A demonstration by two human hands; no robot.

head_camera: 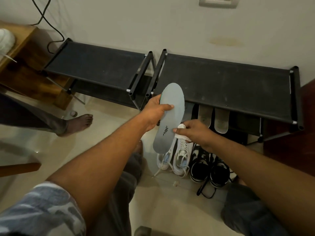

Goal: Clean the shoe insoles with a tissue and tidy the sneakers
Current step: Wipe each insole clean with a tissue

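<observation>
While my left hand (pixel 156 114) grips the insole (pixel 173 99) mid-length, thumb across its face, my right hand (pixel 194 132) pinches the tissue (pixel 181 127) against its lower half just below that thumb. Pressing too hard there could bend or lever the insole out of my grip, dropping it onto the white sneakers (pixel 179 155) under my fingers.
</observation>
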